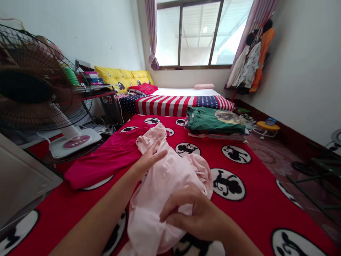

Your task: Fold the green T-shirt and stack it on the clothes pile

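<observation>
A pale pink garment (177, 169) lies rumpled on the red bedspread (255, 199), with a bunched, gathered part on its right side. My left hand (153, 154) rests on its far upper part, fingers stretched out and thumb apart. Over the near part, my right hand (194, 211) is curled, thumb and forefinger tips drawn together at the cloth; it is slightly blurred. They look pinched on the fabric. Beside the pink garment on the left, partly under it, a magenta garment (106, 156) is spread out.
Folded clothes with a green shirt (210, 119) on top are stacked at the far right of the bedspread. An electric fan (71, 137) stands at the left. Beyond is another bed (170, 105). On the right floor are an orange-topped stool (266, 126) and a green metal frame (314, 181).
</observation>
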Tool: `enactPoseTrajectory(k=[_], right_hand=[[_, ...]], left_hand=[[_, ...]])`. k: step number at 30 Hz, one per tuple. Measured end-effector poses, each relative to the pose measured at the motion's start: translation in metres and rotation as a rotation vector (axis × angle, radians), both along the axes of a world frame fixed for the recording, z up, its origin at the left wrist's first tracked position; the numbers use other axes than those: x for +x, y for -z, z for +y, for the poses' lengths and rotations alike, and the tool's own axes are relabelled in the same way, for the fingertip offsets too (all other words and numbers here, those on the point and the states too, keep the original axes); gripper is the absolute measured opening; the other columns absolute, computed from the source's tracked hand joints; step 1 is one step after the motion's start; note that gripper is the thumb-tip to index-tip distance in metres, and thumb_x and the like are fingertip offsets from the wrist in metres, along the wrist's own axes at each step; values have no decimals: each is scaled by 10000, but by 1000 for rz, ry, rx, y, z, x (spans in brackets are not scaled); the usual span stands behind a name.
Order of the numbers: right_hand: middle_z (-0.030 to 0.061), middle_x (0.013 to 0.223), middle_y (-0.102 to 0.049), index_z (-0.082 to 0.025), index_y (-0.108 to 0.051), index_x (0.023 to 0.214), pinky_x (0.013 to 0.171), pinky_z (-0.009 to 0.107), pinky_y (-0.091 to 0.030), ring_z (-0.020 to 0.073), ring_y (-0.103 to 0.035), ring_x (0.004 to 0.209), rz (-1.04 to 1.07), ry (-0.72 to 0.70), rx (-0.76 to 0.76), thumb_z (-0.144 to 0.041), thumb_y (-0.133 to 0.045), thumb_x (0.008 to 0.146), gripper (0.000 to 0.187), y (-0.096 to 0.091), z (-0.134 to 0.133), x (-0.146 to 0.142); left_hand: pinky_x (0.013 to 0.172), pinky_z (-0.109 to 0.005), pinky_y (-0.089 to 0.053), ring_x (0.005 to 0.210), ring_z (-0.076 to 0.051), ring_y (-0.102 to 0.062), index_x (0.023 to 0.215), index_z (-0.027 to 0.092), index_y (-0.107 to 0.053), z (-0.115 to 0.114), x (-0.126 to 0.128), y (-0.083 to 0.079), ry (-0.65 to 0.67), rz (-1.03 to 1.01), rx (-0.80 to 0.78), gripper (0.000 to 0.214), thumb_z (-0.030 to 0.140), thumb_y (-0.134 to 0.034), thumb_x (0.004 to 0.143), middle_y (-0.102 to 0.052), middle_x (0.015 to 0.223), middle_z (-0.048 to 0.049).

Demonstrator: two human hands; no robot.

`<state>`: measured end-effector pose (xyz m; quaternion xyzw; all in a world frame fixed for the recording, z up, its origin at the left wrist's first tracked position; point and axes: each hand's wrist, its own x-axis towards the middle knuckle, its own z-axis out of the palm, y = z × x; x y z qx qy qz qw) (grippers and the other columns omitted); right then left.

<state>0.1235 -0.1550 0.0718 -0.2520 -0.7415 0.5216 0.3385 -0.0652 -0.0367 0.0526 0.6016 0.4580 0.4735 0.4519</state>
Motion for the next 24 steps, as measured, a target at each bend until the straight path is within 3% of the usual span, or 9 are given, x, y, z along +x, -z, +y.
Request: enactPoseTrajectory(k=[3, 5, 7, 10, 12, 16, 19, 22, 24], right_hand=[[58, 869, -724, -173, -727, 907, 709, 253, -522, 150, -657, 760, 201, 367, -49, -270, -664, 818, 146, 10, 19, 22], [63, 923, -712, -182, -692, 953, 683, 256, -534, 150, -651, 762, 317, 636, -95, -344, -694, 797, 225, 19, 36, 41], [76, 965, -697, -178, -657, 1009, 648, 258, -537, 155, -644, 754, 335, 796, -140, -406, -716, 765, 339, 29, 48, 55], [114, 1160, -636, -192, -564, 1219, 624, 275, -531, 144, -627, 725, 214, 777, -149, -488, -706, 743, 578, 39, 54, 61], [127, 1342, -527, -240, -440, 1381, 670, 300, -530, 145, -626, 755, -8, 721, -64, -490, -735, 702, 781, 43, 51, 56], [115, 1478, -382, -305, -323, 1475, 781, 358, -496, 250, -633, 968, -598, 780, 171, -439, -796, 603, 1001, 40, 44, 46], [108, 1238, -592, -304, -478, 1385, 690, 352, -467, 306, -640, 956, -881, 832, 209, -508, -703, 692, 756, 35, 43, 51], [53, 791, -683, -269, -686, 1100, 632, 332, -439, 279, -659, 774, -912, 814, 155, -487, -629, 762, 406, 33, 46, 63], [36, 721, -686, -242, -725, 945, 660, 327, -457, 255, -659, 756, -696, 849, 131, -449, -624, 771, 289, 33, 50, 73]], left_hand=[[1119, -438, -317, 1344, -339, -399, 1319, 187, -560, -15, 8, -6, 141, 185, 32, 739, 364, -805, 645, -487, 1423, -126], [1071, -381, -380, 1226, -289, -528, 1247, 179, -626, -34, 19, -13, 362, 252, 113, 543, 242, -722, 716, -590, 1308, -105], [956, -298, -457, 1042, -212, -623, 1189, 197, -668, -57, 34, -19, 632, 308, 196, 449, 129, -618, 748, -664, 1158, -64], [757, -222, -490, 808, -149, -634, 1193, 229, -668, -88, 53, -22, 964, 443, 287, 501, 81, -585, 721, -687, 953, -23], [694, -219, -480, 750, -147, -620, 1210, 224, -657, -99, 60, -20, 1060, 533, 349, 518, 89, -589, 714, -679, 906, -26], [780, -236, -478, 884, -181, -635, 1234, 227, -629, -101, 58, -22, 1073, 622, 382, 491, 158, -640, 748, -678, 1028, -46], [887, -287, -459, 1057, -228, -601, 1355, 307, -501, -99, 50, -30, 996, 745, 381, 675, 213, -703, 718, -613, 1221, -40], [896, -353, -454, 1117, -287, -570, 1485, 343, -266, -101, 40, -37, 822, 951, 398, 955, 246, -741, 663, -510, 1360, -86], [871, -365, -458, 1086, -306, -582, 1506, 314, -216, -99, 33, -38, 737, 1046, 403, 1013, 280, -743, 642, -543, 1323, -114]])
